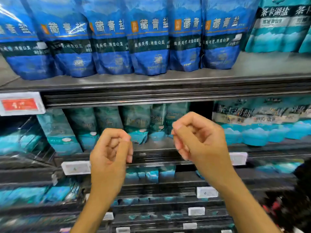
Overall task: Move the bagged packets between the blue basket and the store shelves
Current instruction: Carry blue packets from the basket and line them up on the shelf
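Both hands raised in front of the shelves, neither holding anything. Left hand (111, 148): fingers loosely curled in toward the palm, thumb alongside, nothing between them. Right hand (198, 137): same loose curl, fingertips drawn toward the thumb, nothing pinched that I can see. Basket not in view, so no way to tell how many packets are in it.

Key relation: the teal packets (138, 121) on the middle shelf (151, 157) stand directly beyond and between the two hands, at about knuckle height. They stand upright, long axis vertical, faces toward the camera, packed side by side. The right hand sits just in front of the right end of that row; the left hand is slightly lower and overlaps the row's left-centre. Either could reach them; the right looks a little nearer, though motion blur makes depth hard to judge.

The blue packets (148, 44) on the top shelf (168, 84) are above both hands, well apart from the fingers. Also upright, leaning a little, six or so across, glossy film with white lettering and a dark band. More teal packs (277, 26) to their right.

Teal packets below: soft pouches, darker top, lighter base, print blurred. Likely to flex when gripped, so a grasp across the body seems wiser than a pinch at the top.

Red price tag (20, 104) on the rail at left. Lower shelves hold more teal stock, blurred.
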Action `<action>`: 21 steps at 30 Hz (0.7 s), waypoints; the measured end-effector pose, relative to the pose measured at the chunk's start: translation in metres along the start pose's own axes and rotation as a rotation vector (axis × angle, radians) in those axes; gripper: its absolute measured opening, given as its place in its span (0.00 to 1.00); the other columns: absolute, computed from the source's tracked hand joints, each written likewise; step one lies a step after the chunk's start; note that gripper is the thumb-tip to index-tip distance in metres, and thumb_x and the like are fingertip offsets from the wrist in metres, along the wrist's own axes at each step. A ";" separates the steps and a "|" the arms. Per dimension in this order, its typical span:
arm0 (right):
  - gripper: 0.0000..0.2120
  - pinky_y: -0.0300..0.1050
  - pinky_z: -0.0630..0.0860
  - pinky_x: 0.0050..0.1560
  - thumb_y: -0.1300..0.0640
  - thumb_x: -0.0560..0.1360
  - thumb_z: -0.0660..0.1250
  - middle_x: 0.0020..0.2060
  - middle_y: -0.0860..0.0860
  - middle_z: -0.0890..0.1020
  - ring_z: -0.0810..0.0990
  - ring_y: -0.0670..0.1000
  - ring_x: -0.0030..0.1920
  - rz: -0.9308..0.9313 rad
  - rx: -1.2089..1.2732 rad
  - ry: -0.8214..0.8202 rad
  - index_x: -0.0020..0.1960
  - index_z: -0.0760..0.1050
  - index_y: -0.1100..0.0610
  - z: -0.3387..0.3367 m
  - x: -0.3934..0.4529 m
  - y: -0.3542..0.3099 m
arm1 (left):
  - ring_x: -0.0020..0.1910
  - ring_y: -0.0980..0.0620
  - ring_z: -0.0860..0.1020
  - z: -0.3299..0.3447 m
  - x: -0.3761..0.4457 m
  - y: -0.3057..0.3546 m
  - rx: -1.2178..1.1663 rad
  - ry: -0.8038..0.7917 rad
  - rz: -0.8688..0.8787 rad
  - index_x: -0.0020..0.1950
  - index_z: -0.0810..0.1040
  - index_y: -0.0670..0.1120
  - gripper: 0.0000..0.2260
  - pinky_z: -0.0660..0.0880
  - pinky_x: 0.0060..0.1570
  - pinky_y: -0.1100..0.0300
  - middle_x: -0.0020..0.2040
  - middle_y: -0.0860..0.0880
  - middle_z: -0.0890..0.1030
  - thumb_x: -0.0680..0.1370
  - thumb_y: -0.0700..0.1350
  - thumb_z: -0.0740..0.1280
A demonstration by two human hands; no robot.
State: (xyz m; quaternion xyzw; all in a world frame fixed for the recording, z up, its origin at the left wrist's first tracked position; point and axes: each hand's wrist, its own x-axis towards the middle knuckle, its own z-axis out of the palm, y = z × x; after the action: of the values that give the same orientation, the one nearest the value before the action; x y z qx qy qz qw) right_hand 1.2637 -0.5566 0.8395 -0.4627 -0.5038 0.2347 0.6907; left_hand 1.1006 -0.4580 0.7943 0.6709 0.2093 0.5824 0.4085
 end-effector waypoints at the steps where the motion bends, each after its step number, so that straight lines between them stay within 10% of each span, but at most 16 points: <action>1: 0.11 0.35 0.65 0.25 0.60 0.77 0.67 0.24 0.50 0.74 0.68 0.46 0.23 0.052 -0.003 0.009 0.36 0.74 0.59 0.008 -0.010 0.014 | 0.28 0.56 0.72 -0.010 -0.014 -0.011 0.001 0.023 -0.052 0.44 0.75 0.50 0.06 0.70 0.31 0.68 0.30 0.52 0.76 0.80 0.45 0.64; 21: 0.15 0.34 0.69 0.31 0.63 0.82 0.63 0.26 0.51 0.75 0.72 0.46 0.26 0.784 -0.121 -0.386 0.37 0.72 0.64 0.050 -0.242 0.179 | 0.28 0.57 0.72 -0.142 -0.287 -0.070 0.319 0.437 -0.787 0.41 0.78 0.55 0.09 0.69 0.27 0.67 0.32 0.52 0.77 0.80 0.50 0.62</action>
State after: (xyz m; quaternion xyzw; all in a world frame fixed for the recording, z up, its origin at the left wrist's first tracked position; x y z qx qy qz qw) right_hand 1.1505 -0.6454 0.5703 -0.6060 -0.4228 0.5314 0.4142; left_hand 0.9115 -0.5917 0.5621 0.4568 0.6153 0.4716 0.4362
